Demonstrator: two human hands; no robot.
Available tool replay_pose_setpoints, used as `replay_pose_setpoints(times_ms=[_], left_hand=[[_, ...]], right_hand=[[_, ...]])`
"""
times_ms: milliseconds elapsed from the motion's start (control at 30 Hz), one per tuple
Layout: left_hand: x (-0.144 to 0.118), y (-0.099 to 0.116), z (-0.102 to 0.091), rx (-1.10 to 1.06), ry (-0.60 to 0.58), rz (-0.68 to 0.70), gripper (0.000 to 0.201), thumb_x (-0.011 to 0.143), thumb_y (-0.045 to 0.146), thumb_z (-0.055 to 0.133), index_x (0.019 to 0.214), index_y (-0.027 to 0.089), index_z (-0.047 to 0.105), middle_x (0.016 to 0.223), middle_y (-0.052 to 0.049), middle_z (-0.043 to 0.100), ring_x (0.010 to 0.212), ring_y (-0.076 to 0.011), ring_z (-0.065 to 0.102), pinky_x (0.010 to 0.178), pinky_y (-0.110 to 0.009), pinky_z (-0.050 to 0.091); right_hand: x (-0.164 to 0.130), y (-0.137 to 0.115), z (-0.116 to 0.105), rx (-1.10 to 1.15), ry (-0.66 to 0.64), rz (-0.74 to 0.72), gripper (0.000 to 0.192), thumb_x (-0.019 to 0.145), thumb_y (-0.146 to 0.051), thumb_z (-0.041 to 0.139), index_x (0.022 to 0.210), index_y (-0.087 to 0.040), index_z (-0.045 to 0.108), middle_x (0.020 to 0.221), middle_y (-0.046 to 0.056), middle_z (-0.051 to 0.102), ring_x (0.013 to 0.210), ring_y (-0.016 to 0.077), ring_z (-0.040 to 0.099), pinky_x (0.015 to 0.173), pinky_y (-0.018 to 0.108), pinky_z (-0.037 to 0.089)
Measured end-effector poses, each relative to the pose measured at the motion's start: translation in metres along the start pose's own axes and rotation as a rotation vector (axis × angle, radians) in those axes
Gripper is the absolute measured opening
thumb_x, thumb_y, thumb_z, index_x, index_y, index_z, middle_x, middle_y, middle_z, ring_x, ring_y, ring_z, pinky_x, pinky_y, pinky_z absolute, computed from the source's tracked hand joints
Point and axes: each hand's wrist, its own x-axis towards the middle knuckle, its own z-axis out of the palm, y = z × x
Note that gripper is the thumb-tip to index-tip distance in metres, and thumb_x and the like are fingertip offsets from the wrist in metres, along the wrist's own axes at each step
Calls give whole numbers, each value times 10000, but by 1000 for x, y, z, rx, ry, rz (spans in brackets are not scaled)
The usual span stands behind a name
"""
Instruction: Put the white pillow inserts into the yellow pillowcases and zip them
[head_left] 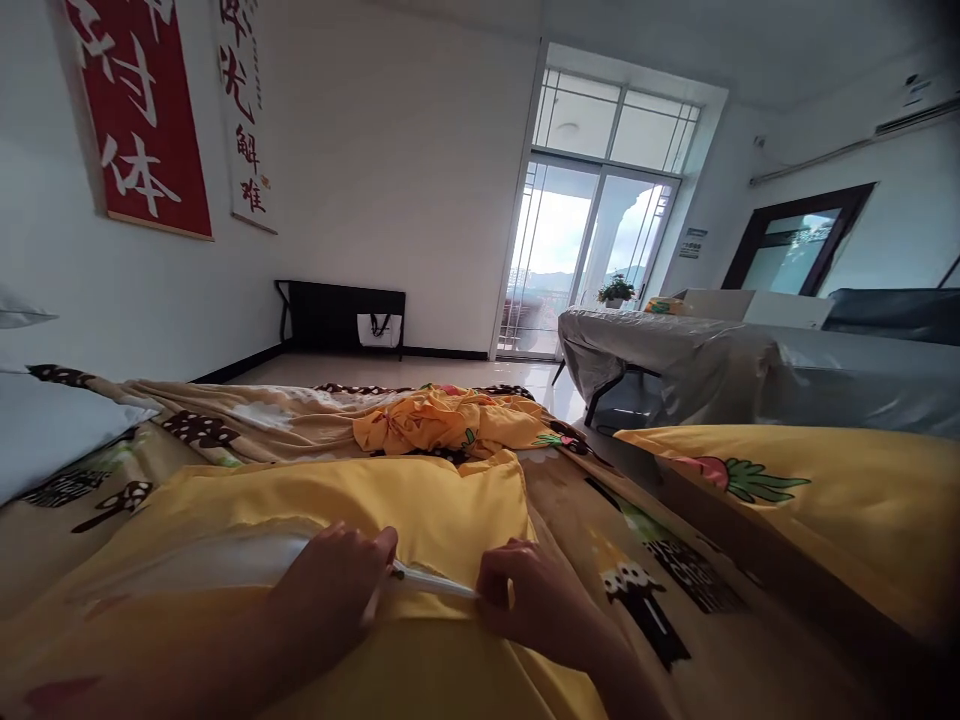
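A yellow pillowcase (442, 505) lies before me on a patterned blanket, with a white pillow (225, 560) showing through its opening on the left. My left hand (341, 580) is closed at the edge of this opening, fingertips pinching by a small dark piece that looks like a zipper pull. From there a pale zipper strip (439, 583) runs to my right hand (529, 590), whose thumb and fingers pinch the strip's right end and the yellow cloth. Between the two hands the strip is stretched fairly straight.
Crumpled orange cloth (457, 415) lies beyond on the patterned blanket (712, 630). At the right is another yellow pillow (840, 490) with a radish print; a white pillow (60, 430) is at the left. A plastic-covered table (675, 350) stands farther back.
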Motion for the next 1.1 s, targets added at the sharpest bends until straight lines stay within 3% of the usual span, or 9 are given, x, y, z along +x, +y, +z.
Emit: replay_pose_setpoints(times_ms=[267, 567, 667, 800, 900, 1000, 1100], left_hand=[[-27, -38, 5, -190, 116, -111, 296, 912, 279, 274, 756, 196, 511, 747, -65, 627, 722, -221, 571, 636, -315, 337], [-58, -86, 11, -316, 192, -152, 270, 919, 294, 289, 750, 199, 476, 736, -31, 605, 704, -184, 550, 656, -290, 338], [-68, -103, 15, -368, 216, -156, 242, 908, 283, 306, 755, 199, 475, 755, -30, 607, 723, -182, 547, 674, -285, 339], [-68, -116, 23, -458, 235, -172, 182, 884, 287, 348, 762, 199, 450, 774, -35, 606, 728, -177, 542, 677, -279, 337], [-64, -117, 27, -495, 271, -170, 173, 885, 274, 338, 777, 199, 450, 792, -44, 610, 742, -175, 550, 687, -276, 337], [-60, -115, 27, -500, 293, -191, 176, 888, 258, 329, 773, 200, 450, 790, -49, 615, 737, -174, 558, 672, -272, 330], [-57, -114, 27, -500, 308, -244, 205, 901, 255, 299, 761, 205, 440, 785, -47, 620, 726, -170, 567, 629, -263, 315]], right_hand=[[1, -1, 2, -26, -22, 23, 111, 629, -110, 535, 631, -179, 623, 660, -4, 649, 677, 132, 540, 670, 242, 348], [2, 10, 6, -20, 1, -35, 97, 668, -119, 533, 653, -167, 616, 681, 2, 650, 679, 132, 547, 728, 265, 379], [4, 5, 4, -79, -34, -22, 100, 685, -138, 533, 667, -167, 627, 697, 7, 652, 678, 132, 542, 682, 252, 370], [11, -51, 1, -210, 9, -59, 133, 755, -178, 522, 718, -179, 650, 739, 20, 655, 686, 136, 543, 620, 246, 332], [25, -114, 10, -288, 100, -272, 196, 834, -168, 461, 788, -177, 651, 820, 37, 665, 754, 135, 576, 692, 251, 355], [47, -167, 28, -391, 90, -425, 241, 872, -169, 427, 798, -162, 656, 841, 63, 671, 781, 150, 606, 716, 263, 370], [71, -193, 47, -430, 72, -367, 204, 847, -186, 479, 835, -138, 676, 880, 100, 684, 820, 186, 630, 697, 271, 378]])
